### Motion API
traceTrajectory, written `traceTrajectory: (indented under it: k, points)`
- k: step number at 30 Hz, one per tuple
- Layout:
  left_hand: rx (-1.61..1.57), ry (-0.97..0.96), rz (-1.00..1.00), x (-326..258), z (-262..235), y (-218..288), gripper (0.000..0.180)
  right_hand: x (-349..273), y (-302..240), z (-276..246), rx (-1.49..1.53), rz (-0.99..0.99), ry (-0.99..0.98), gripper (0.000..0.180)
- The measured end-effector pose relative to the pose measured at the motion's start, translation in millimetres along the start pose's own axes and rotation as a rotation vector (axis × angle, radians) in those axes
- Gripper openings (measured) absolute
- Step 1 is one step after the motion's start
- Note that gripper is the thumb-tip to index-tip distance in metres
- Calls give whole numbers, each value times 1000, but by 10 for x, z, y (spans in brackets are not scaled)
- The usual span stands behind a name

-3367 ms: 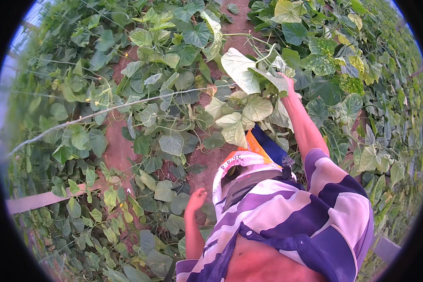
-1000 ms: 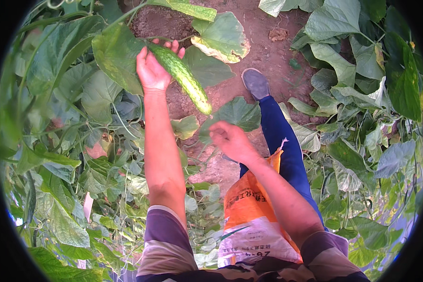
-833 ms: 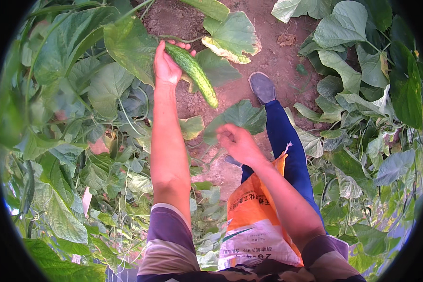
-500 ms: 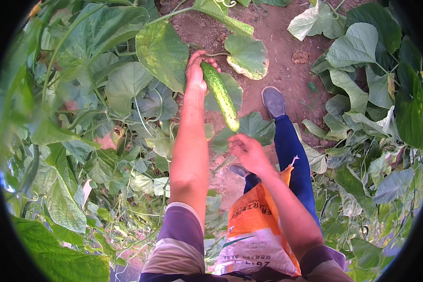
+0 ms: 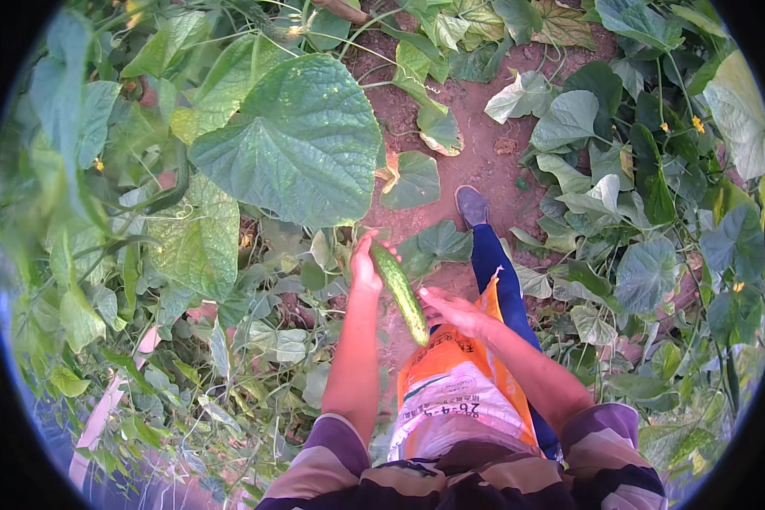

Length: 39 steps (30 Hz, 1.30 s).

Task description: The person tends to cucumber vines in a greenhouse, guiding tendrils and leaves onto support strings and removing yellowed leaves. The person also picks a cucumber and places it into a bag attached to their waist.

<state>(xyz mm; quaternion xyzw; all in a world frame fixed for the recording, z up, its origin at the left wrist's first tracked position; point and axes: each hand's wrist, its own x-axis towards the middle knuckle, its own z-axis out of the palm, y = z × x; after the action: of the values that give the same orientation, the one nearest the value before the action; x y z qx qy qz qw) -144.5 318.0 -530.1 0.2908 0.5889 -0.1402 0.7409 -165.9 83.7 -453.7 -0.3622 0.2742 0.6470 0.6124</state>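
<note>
The left hand (image 5: 365, 268) is closed around the top end of a long green cucumber (image 5: 401, 293). The cucumber hangs down at a slant, with its lower tip pointing at the open top of an orange and white sack (image 5: 455, 387). The tip is just above the sack's upper edge (it may be touching, but that is hard to tell).

The right hand (image 5: 450, 310) is at the upper edge of the sack, close to the low end of the cucumber. Its fingers (image 5: 429, 296) are partly bent and lie on the orange cloth. It looks like it is gripping the edge of the sack, but the grip itself is hidden.

The sack hangs in front of the person's body, between the two arms. Both arms come out of striped sleeves (image 5: 608, 433) at the bottom of the view.

Below the sack a leg in blue trousers (image 5: 497, 272) reaches out to a grey shoe (image 5: 472, 206). The shoe stands on a strip of bare brown soil (image 5: 493, 157).

Big green leaves grow on both sides of the soil strip. One very large leaf (image 5: 293, 136) with pale spots is above and to the left of the left hand. Small yellow flowers (image 5: 697, 123) show among the leaves on the right.
</note>
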Motion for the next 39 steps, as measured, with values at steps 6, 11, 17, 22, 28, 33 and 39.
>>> traceTrajectory:
  k: [6, 11, 17, 22, 28, 33, 39]
  points:
    - [-369, -72, 284, -1745, -312, 300, 21, -911, 208, 877, -445, -364, -124, 88]
    - [-375, -207, 639, -3331, -583, 420, 24, -1852, 479, 1866, -987, -762, 180, 78]
    - [-37, -473, 598, -4987, -1914, 28, 56, -3279, 1420, 2707, -946, -851, 234, 64]
    - [1327, -243, 736, -5722, -3282, -970, 69, -4273, 2187, 3044, -1201, -960, 297, 60]
    - [1524, 142, 706, -5839, -4175, -1764, 56, -4658, 2509, 3397, -1555, -945, 190, 57]
    - [1372, 277, 817, -5698, -4392, -2073, 37, -4494, 2425, 3678, -1748, -796, 59, 58]
    - [1174, 378, 853, -5908, -4315, -2242, 29, -4303, 2483, 3984, -2046, -682, -97, 58]
